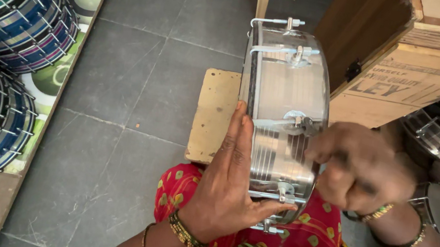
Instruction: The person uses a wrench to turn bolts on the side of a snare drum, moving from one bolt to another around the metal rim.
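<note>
Head view, looking down: I see a shiny steel drum shell with chrome tension rods [284, 110] standing on edge over the lap, above a red patterned cloth [307, 245]. Left hand [227, 184] lies flat and open against the drum's left face, thumb under the near rim. Right hand [364, 168] is curled at a lug on the right side; blurred, so I cannot tell what it grips. Left: stacked blue-and-pink banded drums [1, 45]. Far right: wooden crates [421, 62]. A small wooden board [212, 116] lies on the grey tiled floor [134, 67].
</note>
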